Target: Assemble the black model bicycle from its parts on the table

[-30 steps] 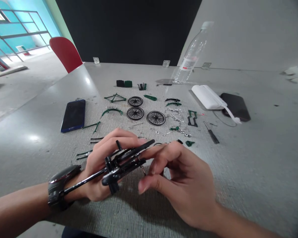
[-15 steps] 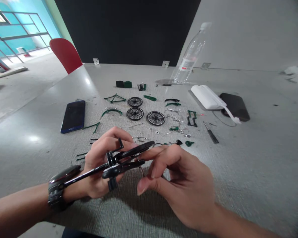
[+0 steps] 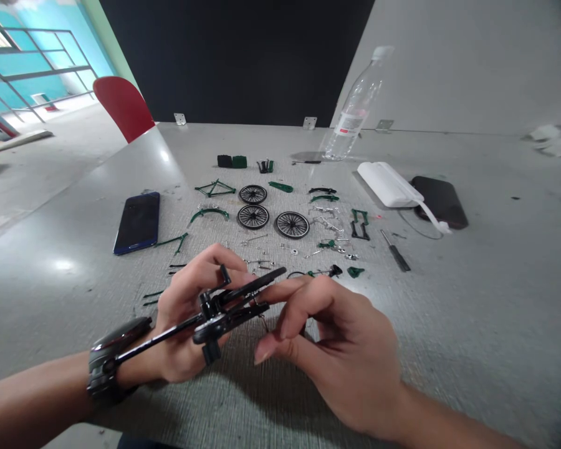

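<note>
- Left hand (image 3: 180, 299): fingers curled, gripping the black model bicycle assembly (image 3: 215, 321) from its nine o'clock side
- The assembly is held up above the grey table (image 3: 477, 312), its long bar pointing to eight o'clock, its wheel end to two
- Right hand (image 3: 336, 349): at the assembly's three o'clock, half closed, thumb and finger drawn near together beside a thin metal piece (image 3: 263, 322); whether they pinch it, I cannot tell
- From the assembly, a green frame (image 3: 215, 188) lies at twelve o'clock, a screwdriver (image 3: 395, 251) at two
</note>
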Tool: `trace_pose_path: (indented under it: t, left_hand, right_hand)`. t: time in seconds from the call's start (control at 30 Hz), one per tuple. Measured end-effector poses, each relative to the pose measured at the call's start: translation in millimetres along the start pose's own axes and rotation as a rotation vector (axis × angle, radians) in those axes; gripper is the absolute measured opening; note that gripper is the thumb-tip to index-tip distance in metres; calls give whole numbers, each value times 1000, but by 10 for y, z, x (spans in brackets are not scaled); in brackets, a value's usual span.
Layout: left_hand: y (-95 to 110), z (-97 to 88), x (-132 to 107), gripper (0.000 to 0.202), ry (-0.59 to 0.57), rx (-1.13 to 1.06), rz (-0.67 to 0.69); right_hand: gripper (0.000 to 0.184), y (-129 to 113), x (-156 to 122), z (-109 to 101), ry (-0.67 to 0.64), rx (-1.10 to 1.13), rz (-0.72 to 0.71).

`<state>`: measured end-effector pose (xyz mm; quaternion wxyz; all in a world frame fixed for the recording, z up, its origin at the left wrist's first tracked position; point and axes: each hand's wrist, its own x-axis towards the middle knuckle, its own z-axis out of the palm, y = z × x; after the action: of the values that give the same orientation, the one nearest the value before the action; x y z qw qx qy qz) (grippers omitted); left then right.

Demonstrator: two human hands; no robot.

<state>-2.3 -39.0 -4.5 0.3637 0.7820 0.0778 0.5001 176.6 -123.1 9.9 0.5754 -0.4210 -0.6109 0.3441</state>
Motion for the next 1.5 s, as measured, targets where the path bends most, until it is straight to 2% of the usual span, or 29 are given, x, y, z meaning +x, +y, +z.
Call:
trace_pose_path:
  t: [0.1,0.23,0.5,0.67,0.83,1.07,1.27,1.5]
  left_hand:
    - [-4,18,6,26,23,-48,2]
    - [7,16,8,25,-5,-80,-54]
    - [-22,7,-12,34,-4,-39,40]
    - [2,-6,-8,23,-22,-9,-75]
    - [-4,-15,-11,29,-61,-97,-3]
    - [20,9,3,26,-17,-69,-11]
    - [-21,-11,-25,36,-111,-50,60]
    - [-22,36,4,28,-41,-7,15]
  right_hand:
    - [28,-2,4,8,15,-14,-1]
    - [29,5,6,19,23,-38,1]
    - [20,10,-32,-10,-36,-27,-32]
    - [20,7,-17,-16,-35,-25,-41]
    - [19,1,-31,-17,-39,-30,-49]
    - [18,-8,-16,-19,-53,-26,-52]
    - [18,12,4,-25,-49,-41,-48]
    - [24,-6,24,-64,-11,-148,-65]
